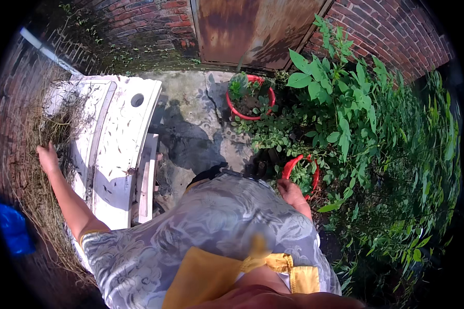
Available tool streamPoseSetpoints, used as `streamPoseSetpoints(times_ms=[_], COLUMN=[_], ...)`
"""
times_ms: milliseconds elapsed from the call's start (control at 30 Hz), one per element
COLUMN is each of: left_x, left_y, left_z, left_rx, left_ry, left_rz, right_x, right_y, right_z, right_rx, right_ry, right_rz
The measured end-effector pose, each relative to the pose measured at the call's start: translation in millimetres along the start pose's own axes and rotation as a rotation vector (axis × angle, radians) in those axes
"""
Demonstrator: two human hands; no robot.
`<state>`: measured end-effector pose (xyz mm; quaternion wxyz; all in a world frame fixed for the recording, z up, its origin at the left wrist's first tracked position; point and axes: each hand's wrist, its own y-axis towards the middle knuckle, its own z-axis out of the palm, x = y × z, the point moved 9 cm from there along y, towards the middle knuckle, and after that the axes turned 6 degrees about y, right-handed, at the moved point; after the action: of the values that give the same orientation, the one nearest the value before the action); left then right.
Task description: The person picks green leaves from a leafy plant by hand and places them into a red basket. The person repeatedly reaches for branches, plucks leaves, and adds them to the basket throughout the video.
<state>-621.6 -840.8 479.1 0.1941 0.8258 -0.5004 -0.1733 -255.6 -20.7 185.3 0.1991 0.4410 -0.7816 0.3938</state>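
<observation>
At the far left, my left hand [49, 158] is among a tangle of dried vines [58, 123], its fingers closed around some of the stems. The tangle lies over the outer side of a curved white panel [118, 131], which has a round hole and scattered dead leaves on it. My right hand [292, 192] hangs low by my side, fingers curled, in front of a red-rimmed plant pot [290, 167]. Whether anything is inside its curled fingers is hidden.
Dense green plants [352, 112] fill the right side. Another red-rimmed pot [272, 101] stands on cracked concrete [185, 87] before a rusty metal door [255, 34]. Brick walls [150, 19] enclose the space. A blue plastic item [13, 230] lies at lower left.
</observation>
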Motion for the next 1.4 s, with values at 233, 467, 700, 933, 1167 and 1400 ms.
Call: streamPoseSetpoints(times_ms=[233, 467, 700, 933, 1167, 1400], left_x=[1, -63, -153, -326, -509, -691], left_y=[-25, -117, -248, -415, -560, -665], left_z=[22, -46, -78, -30, 34, 27], left_rx=[0.001, -0.171, -0.255, 0.436, 1.338, 1.567], left_ry=[0.029, -0.126, -0.807, -1.28, -1.037, -1.244], left_rz=[-0.171, -0.165, 0.024, 0.198, 0.774, 0.981], right_x=[-11, -43, -84, -112, -139, -139], right_y=[-15, -19, -25, -61, -89, -83], right_z=[13, 1, -8, -4, -26, -92], right_rx=[0.048, 0.046, 0.021, 0.041, -0.108, -0.513], right_ry=[-0.042, -0.001, -0.079, -0.017, 0.186, 0.39], right_rz=[0.049, -0.046, -0.152, 0.014, 0.174, 0.083])
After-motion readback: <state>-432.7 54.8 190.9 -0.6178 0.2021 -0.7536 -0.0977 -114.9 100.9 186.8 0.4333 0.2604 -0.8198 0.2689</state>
